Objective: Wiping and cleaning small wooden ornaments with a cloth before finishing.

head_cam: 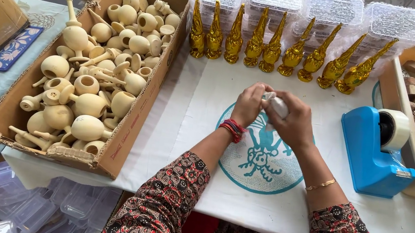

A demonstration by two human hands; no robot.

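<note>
A: What do the hands hold?

B: A small white piece. It sits between both hands, up above the round blue picture on the white cloth.

A: Are the hands apart?

B: No, they are close together. The left hand pinches one end of the white piece. The right hand wraps around its other side. The fingers touch it on both sides, so most of it is hidden.

A: What is on the left wrist?

B: Red bangles. The right wrist has a thin gold chain.

A: What else is on the surface?

B: A big cardboard box lies to the left of the hands. It is full of plain wooden toys. A row of shiny gold figures stands behind the hands, well apart from them. Clear plastic boxes are stacked just behind the gold row. A blue tape holder stands to the right, near the right hand but not touching it.
</note>
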